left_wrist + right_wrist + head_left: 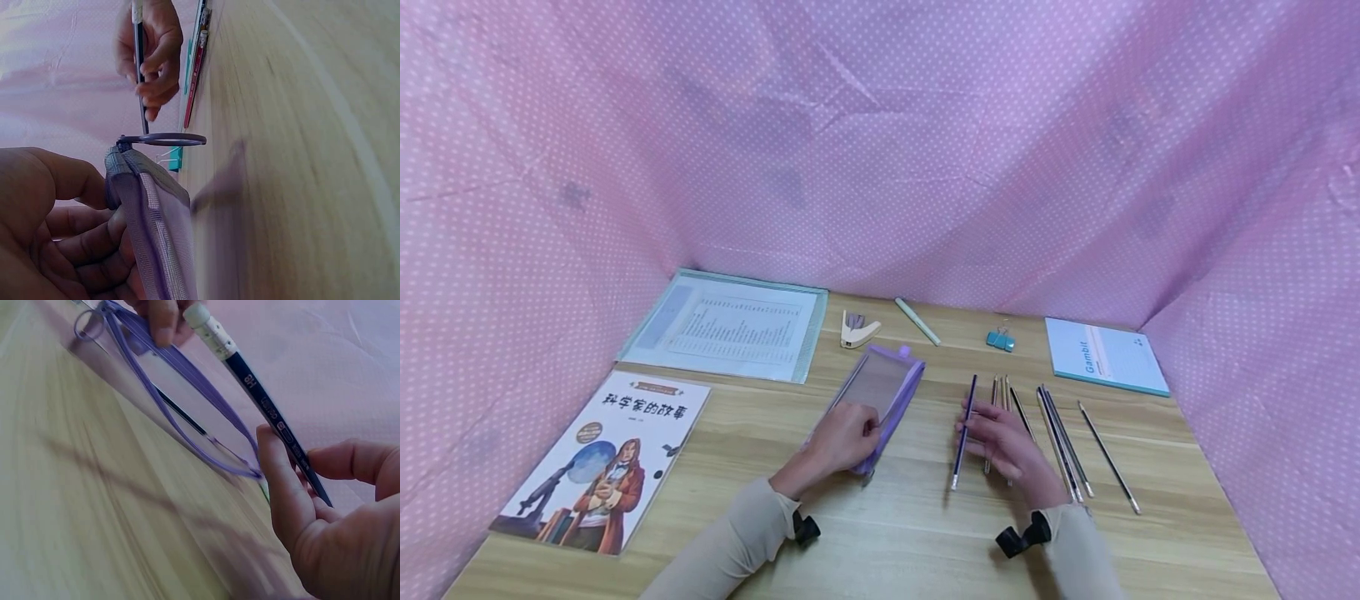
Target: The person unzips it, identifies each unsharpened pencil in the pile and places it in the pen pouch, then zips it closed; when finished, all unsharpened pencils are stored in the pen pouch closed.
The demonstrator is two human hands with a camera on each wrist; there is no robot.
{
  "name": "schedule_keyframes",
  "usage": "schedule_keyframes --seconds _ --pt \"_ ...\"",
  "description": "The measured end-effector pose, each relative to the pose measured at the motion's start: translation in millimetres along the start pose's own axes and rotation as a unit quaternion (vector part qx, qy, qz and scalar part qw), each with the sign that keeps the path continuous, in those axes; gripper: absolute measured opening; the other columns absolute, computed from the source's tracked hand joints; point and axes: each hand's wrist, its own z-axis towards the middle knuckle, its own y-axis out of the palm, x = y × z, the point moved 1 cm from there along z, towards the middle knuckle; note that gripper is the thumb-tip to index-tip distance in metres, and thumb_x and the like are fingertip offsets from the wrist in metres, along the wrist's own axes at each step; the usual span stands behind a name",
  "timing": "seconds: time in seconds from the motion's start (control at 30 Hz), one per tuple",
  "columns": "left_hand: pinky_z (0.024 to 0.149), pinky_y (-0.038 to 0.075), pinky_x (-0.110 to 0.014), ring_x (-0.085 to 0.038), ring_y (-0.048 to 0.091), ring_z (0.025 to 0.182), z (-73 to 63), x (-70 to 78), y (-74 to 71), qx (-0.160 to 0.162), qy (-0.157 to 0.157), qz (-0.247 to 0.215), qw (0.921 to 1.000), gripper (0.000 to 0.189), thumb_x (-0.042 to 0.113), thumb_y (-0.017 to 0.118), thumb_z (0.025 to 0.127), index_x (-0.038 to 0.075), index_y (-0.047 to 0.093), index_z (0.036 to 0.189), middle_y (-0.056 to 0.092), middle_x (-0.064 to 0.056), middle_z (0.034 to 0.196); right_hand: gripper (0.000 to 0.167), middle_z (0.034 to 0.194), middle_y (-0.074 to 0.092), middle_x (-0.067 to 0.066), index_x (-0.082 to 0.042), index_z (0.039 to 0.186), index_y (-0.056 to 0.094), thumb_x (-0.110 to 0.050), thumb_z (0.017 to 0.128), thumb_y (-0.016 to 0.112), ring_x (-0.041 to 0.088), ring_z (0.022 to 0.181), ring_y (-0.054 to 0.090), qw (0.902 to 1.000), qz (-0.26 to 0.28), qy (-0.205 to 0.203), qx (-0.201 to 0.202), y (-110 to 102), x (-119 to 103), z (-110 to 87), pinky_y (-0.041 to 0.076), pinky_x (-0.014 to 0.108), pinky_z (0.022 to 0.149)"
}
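Note:
My left hand (844,435) grips the near end of a purple mesh pencil case (891,379), thumb and fingers on its rim. In the right wrist view the case's zipper mouth (153,387) gapes, and a dark pencil (181,409) lies inside. To the right of the case, my right hand (1006,442) pinches a dark blue HB pencil (960,454) above the table. Its white eraser end (209,331) points toward me; the tip is hidden in the right wrist view. Several loose pencils (1060,442) lie beside and beneath the right hand.
Behind the case are a cream stapler (859,335), a pale green pen (917,322) and a teal binder clip (1000,340). A notebook (1105,358) lies back right; a paper folder (730,329) and a picture-covered book (617,467) lie left. Pink dotted cloth (880,167) surrounds the table.

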Motion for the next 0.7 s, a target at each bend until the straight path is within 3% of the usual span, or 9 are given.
schedule_keyframes --seconds 0.2,0.7 --pt "0.043 0.04 -0.017 -0.002 0.049 0.048 -0.2 1.0 -0.1 0.007 0.006 0.005 1.0 0.012 0.006 0.065 0.082 0.009 0.07 0.071 0.062 0.003 0.061 0.06 0.11 0.061 0.001 0.013 0.149 0.021 0.002 0.098 0.051 0.01 0.099 0.068 0.9998 -0.014 0.012 0.011 20.7 9.2 17.0 0.059 0.034 0.092" --pt "0.045 0.038 -0.017 -0.002 0.047 0.051 1.1 1.0 0.5 0.012 0.014 0.014 0.9997 0.013 0.008 0.065 0.079 0.011 0.067 0.067 0.06 0.005 0.06 0.05 0.102 0.064 0.005 0.016 0.142 0.032 0.004 0.097 0.05 0.013 0.093 0.068 0.9993 -0.023 0.018 0.025 56.7 21.0 47.0 0.06 0.033 0.088"
